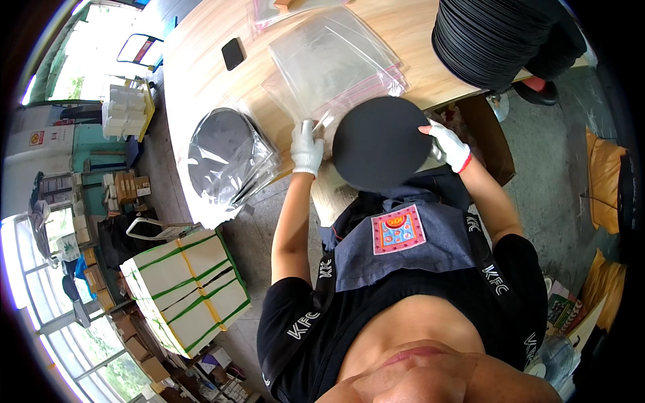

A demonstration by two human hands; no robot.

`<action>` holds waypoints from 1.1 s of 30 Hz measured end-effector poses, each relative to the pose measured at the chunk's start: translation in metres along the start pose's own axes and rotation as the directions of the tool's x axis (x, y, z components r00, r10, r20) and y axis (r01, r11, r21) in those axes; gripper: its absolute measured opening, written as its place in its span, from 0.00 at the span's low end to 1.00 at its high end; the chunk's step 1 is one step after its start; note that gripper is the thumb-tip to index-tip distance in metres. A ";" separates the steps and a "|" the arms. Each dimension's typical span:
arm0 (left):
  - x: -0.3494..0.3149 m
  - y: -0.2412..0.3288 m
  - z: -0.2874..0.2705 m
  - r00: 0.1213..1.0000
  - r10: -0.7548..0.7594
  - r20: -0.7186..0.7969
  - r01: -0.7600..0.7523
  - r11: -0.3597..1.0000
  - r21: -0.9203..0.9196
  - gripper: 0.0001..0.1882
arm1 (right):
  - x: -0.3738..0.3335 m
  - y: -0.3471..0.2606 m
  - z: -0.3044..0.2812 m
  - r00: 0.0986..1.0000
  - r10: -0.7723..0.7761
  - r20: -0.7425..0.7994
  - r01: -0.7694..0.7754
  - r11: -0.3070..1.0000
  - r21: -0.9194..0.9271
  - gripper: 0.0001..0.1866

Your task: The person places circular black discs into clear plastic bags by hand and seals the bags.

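Observation:
My right hand (449,146), in a white glove with a red cuff edge, grips a flat round black disc (381,142) by its right rim, thumb on top. The disc is held in front of my apron, by the table's near edge. My left hand (308,148), also gloved, is closed at the near edge of a clear plastic bag (322,122), left of the disc; its fingertips are partly hidden. Beyond both hands lies a pile of flat clear plastic bags (329,60). To the left, bagged black discs (225,154) are stacked at the table edge.
A tall stack of black discs (494,40) stands at the table's far right. A black phone (233,54) lies on the wooden table (201,74). An open cardboard box (485,138) sits below the right edge. A strapped white carton (185,289) stands on the floor at left.

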State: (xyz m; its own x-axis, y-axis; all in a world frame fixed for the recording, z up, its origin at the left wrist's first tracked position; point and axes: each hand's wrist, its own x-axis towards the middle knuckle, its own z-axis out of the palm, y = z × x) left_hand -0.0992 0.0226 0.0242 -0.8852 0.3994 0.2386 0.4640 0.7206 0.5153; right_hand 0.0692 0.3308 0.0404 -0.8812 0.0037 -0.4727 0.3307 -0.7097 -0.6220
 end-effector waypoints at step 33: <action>-0.079 0.047 0.046 0.943 -0.222 0.248 0.333 0.610 -0.719 0.13 | 0.031 0.076 -0.013 0.951 0.044 -0.306 0.006 0.987 0.159 0.14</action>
State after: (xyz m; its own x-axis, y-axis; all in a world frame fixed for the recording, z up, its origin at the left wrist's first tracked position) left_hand -0.0057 0.0513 -0.0081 -0.9293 0.3573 -0.0938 -0.0363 0.1644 0.9857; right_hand 0.0711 0.2868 -0.0299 -0.7205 0.1878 -0.6675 0.2676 -0.8128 -0.5175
